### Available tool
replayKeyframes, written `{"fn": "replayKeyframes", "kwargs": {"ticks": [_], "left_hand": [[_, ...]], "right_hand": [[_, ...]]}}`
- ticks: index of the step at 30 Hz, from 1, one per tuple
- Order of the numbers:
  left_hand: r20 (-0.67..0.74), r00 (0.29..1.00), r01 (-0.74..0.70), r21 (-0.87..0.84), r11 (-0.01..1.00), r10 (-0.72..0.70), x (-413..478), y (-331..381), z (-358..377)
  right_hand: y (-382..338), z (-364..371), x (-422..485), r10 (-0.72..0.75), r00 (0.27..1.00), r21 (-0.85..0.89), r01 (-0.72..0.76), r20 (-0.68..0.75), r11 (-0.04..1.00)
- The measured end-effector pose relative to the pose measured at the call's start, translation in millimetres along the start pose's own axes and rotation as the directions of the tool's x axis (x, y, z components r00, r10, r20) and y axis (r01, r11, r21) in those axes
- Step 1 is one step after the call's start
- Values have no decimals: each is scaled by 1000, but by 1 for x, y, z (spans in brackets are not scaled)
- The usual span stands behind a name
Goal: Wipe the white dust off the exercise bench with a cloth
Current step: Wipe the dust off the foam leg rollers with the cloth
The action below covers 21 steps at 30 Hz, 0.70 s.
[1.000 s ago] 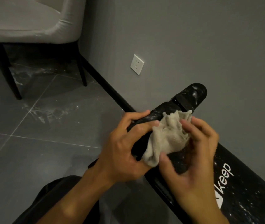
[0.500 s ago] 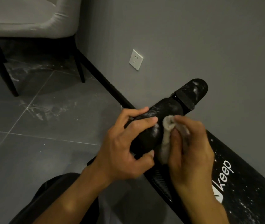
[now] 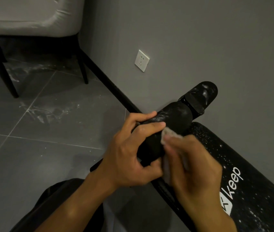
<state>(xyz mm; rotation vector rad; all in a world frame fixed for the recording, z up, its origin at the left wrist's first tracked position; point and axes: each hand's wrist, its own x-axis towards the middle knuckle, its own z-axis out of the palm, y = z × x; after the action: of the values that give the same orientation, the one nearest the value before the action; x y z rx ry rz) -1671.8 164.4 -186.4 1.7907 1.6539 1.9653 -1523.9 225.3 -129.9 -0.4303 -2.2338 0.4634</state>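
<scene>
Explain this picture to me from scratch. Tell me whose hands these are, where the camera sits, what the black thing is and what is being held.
There is no machine here: these are a person's two bare hands. The single picture comes from a wide-angle camera worn on the person's head, looking forward and down, so you see the arms from the wearer's own side. The long black padded thing with the word "keep" on it is the exercise bench, speckled with white dust. At its end sits a black padded roller. The left hand grips that roller, fingers curled round it. The right hand holds a pale cloth bunched against the roller. Around them are a grey tiled floor with dust smears, a grey chair and a white wall socket.
</scene>
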Motion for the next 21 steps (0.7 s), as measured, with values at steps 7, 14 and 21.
{"fn": "replayKeyframes", "kwargs": {"ticks": [7,14,21], "left_hand": [[1,1000,-14,0,1000,14,-1,-2,0],[-18,1000,-25,-12,1000,25,0,0,3],[-29,999,-28,-101,994,25,-1,-5,2]], "right_hand": [[-11,-2,2,19,999,23,-20,25,1000],[0,-9,27,85,994,-196,-98,-72,976],[-18,1,7,-71,996,-72,75,57,995]]}}
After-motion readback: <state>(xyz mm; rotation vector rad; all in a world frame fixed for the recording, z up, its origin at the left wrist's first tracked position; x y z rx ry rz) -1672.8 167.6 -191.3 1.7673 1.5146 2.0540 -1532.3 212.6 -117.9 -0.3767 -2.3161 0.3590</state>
